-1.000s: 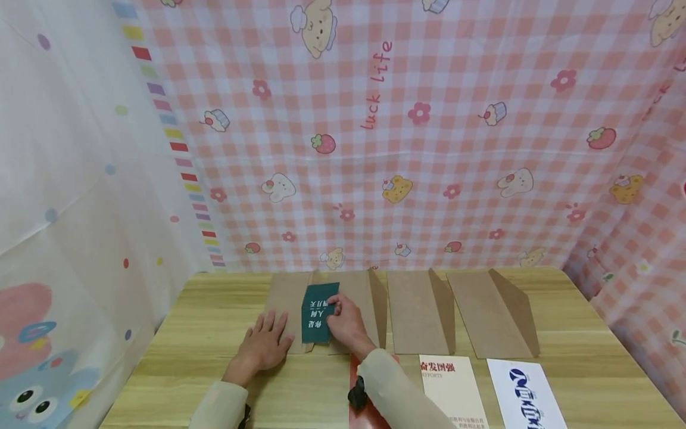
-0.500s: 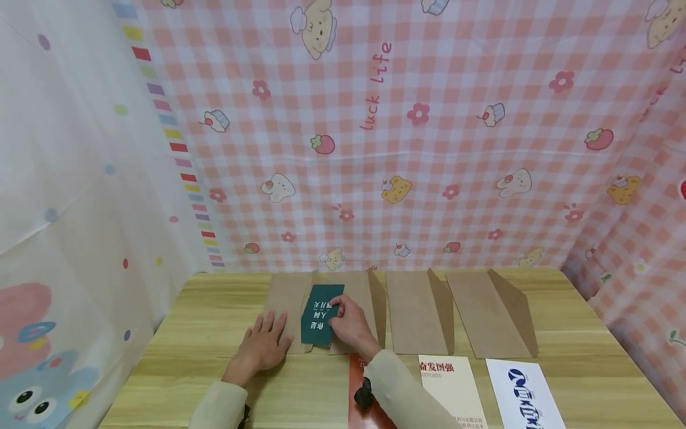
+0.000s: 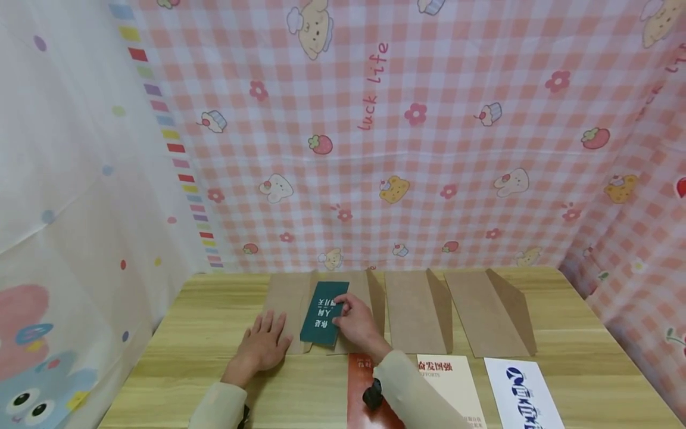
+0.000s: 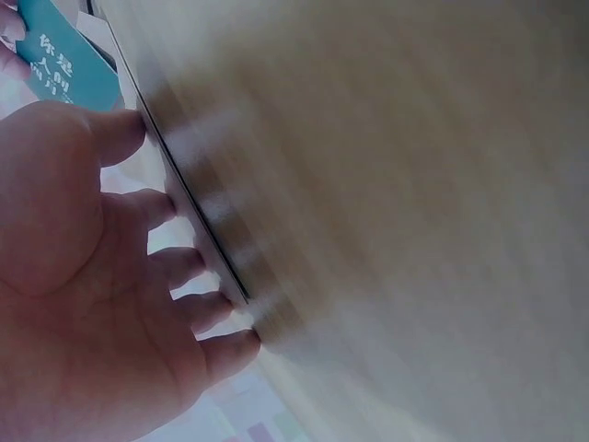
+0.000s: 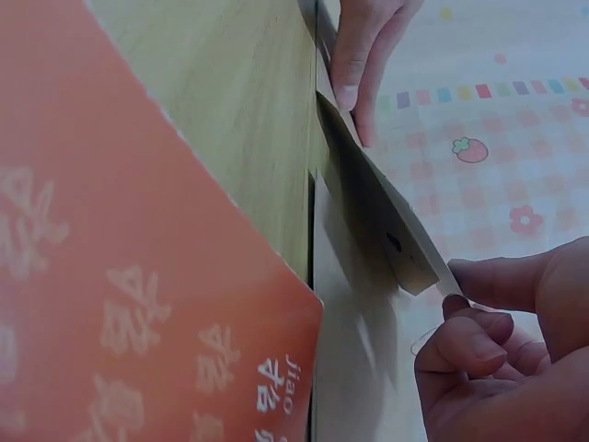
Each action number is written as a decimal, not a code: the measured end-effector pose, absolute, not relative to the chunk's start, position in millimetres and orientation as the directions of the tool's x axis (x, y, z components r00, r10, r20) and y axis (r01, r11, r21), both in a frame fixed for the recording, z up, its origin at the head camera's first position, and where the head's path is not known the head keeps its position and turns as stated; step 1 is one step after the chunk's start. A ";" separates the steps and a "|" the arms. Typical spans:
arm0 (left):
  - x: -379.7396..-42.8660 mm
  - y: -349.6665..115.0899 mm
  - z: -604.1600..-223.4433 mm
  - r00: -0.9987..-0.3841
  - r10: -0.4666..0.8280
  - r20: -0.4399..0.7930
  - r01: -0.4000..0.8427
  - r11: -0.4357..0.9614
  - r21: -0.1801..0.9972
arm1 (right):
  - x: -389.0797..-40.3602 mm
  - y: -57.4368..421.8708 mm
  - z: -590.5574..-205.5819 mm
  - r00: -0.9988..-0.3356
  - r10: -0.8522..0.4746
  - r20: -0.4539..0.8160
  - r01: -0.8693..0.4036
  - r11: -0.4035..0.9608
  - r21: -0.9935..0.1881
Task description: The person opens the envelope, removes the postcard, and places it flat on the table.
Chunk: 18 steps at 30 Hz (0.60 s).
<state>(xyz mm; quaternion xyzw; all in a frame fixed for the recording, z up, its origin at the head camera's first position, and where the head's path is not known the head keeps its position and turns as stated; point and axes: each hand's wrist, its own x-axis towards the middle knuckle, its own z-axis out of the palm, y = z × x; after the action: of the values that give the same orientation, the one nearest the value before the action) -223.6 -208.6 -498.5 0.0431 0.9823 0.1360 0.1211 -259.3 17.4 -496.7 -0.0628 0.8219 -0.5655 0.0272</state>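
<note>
My left hand (image 3: 262, 344) lies flat with spread fingers on the leftmost brown envelope (image 3: 283, 292); the left wrist view shows its fingertips along the envelope's edge. With thumb and forefinger, my right hand (image 3: 360, 322) pinches the right edge of a dark green card (image 3: 321, 313) printed in white characters. That card slants over the right side of the leftmost envelope and part of the second brown envelope (image 3: 360, 281). In the right wrist view the card (image 5: 391, 212) appears nearly edge-on, tilted up from the table at the pinching fingers. Whether its left edge touches the envelope, I cannot tell.
Two more brown envelopes, one mid-right (image 3: 415, 316) and one far right (image 3: 485, 316), lie with flaps unfolded rightward. In front lie a red card (image 3: 360, 387) partly under my right forearm, a cream card (image 3: 452, 387) and a white card (image 3: 520, 393). A checked cloth (image 3: 343, 155) hangs behind.
My right hand has shifted slightly right with the green card, which now slants more and shows more of its face. The left hand has stayed in place on the envelope.
</note>
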 end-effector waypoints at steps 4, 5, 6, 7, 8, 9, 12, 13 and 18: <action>-224.2 -208.3 -499.0 -0.966 0.113 -0.231 0.047 0.961 0.273 | -257.8 22.5 -493.9 -0.990 -0.140 0.026 -0.072 0.333 -0.940; -224.3 -208.3 -499.2 -0.966 0.114 -0.231 0.048 0.961 0.271 | -257.4 23.6 -493.2 -0.990 -0.140 0.020 -0.066 0.334 -0.940; -224.2 -208.1 -498.8 -0.966 0.114 -0.231 0.049 0.961 0.271 | -256.8 24.8 -492.2 -0.990 -0.143 0.014 -0.061 0.327 -0.943; -224.0 -208.2 -498.6 -0.966 0.116 -0.231 0.051 0.961 0.271 | -256.1 25.9 -491.5 -0.989 -0.146 0.011 -0.057 0.321 -0.945; -224.1 -208.3 -498.6 -0.966 0.118 -0.232 0.053 0.961 0.270 | -255.5 27.0 -490.7 -0.989 -0.151 0.008 -0.056 0.312 -0.948; -223.7 -208.2 -498.1 -0.965 0.119 -0.232 0.054 0.962 0.269 | -254.5 28.0 -489.8 -0.988 -0.155 0.003 -0.051 0.305 -0.951; -223.1 -208.2 -498.0 -0.965 0.120 -0.232 0.055 0.962 0.268 | -251.3 30.5 -486.8 -0.986 -0.167 -0.002 -0.045 0.275 -0.960; -223.0 -208.2 -498.2 -0.965 0.120 -0.231 0.055 0.962 0.267 | -250.2 31.1 -485.8 -0.986 -0.168 -0.001 -0.046 0.273 -0.961; -223.7 -207.6 -499.9 -0.967 0.117 -0.226 0.056 0.964 0.259 | -244.3 34.4 -482.3 -0.984 -0.174 -0.030 -0.016 0.258 -0.966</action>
<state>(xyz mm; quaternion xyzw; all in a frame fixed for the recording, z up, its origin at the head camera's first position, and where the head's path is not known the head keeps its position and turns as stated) -223.7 -207.6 -499.9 0.0441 0.9836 0.1262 0.1207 -244.3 34.4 -482.3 -0.0600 0.7905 -0.6060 0.0651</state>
